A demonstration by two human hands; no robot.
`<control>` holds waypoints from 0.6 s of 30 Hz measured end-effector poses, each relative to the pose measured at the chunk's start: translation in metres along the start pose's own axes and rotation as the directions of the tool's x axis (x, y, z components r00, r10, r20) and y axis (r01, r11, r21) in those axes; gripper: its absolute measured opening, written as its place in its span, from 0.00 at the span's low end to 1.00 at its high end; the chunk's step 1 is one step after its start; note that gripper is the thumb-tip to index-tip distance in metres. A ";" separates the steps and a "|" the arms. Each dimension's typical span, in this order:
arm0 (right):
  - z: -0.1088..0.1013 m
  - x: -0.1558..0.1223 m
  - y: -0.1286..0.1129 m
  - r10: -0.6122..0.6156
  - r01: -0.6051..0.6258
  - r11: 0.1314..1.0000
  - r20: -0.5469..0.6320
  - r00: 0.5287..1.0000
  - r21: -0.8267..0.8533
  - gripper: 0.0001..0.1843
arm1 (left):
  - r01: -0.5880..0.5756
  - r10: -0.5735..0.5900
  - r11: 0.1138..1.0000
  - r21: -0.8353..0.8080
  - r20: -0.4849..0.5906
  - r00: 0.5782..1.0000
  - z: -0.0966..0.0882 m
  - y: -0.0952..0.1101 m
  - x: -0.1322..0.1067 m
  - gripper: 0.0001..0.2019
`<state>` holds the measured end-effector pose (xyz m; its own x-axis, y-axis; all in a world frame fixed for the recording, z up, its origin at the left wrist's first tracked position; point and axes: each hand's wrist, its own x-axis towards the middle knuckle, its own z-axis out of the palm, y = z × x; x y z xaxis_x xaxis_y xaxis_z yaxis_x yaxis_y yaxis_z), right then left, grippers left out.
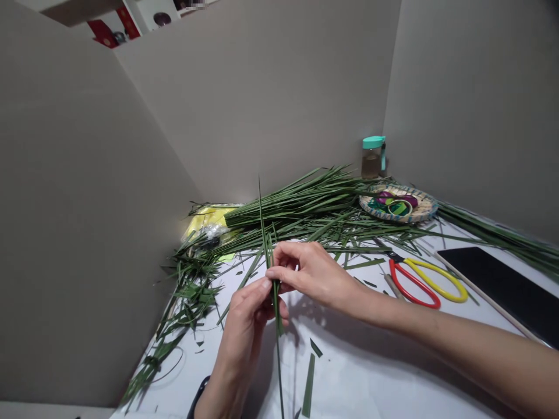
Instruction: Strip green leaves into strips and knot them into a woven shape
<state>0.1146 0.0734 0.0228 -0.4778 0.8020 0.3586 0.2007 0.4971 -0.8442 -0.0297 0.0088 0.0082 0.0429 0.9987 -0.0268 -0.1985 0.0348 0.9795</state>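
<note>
One narrow green palm-leaf strip (275, 289) upright between the left hand (244, 326) and the right hand (315, 274), low in the head view, its tip high above the knuckles and its tail hanging below them. Left hand curled, thumb and bent fingers pinching the strip's lower part. Right hand close beside it, thumb and forefinger pinching higher up, the other fingers bent, none spread. Dark wristband (197, 398) on the left wrist. Right forearm (449, 337) lying across the view, in front of part of the white table cover (358, 378).

Behind the hands, a large bundle of long palm leaves (297, 209), with a heap of cut green scraps (192, 294) to the left and two loose strips (308, 384) on the cover below. Beyond the bundle, a yellow packet (207, 224) and a round woven tray (397, 203) holding colored pieces. Near the tray, a bottle with a teal lid (373, 157) against the gray partition (262, 99). To the right, red-and-yellow-handled scissors (423, 282), well apart from the hands, beside a black tablet (502, 285) edged by a wooden stick (484, 294).
</note>
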 end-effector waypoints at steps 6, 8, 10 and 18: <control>-0.006 0.000 -0.005 -0.015 0.015 0.994 0.003 1.000 -0.104 0.08 | -0.003 0.003 1.000 0.018 0.003 1.000 0.001 0.003 0.000 0.14; -0.007 0.000 -0.005 -0.015 0.016 0.993 0.005 1.000 -0.117 0.08 | 0.001 -0.001 1.000 0.024 0.009 1.000 0.000 0.004 0.001 0.10; -0.007 -0.001 -0.004 -0.012 0.013 0.993 0.007 1.000 -0.115 0.07 | 0.010 -0.011 0.999 0.038 0.025 1.000 -0.002 0.003 0.001 0.07; -0.011 0.000 -0.003 0.021 -0.019 0.999 0.060 0.998 -0.033 0.08 | 0.018 -0.022 0.997 0.069 0.052 0.998 -0.005 0.005 0.000 0.13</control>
<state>0.1230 0.0755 0.0295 -0.5237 0.7911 0.3162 0.2378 0.4922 -0.8374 -0.0357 0.0088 0.0117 0.0984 0.9944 -0.0379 -0.1300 0.0506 0.9902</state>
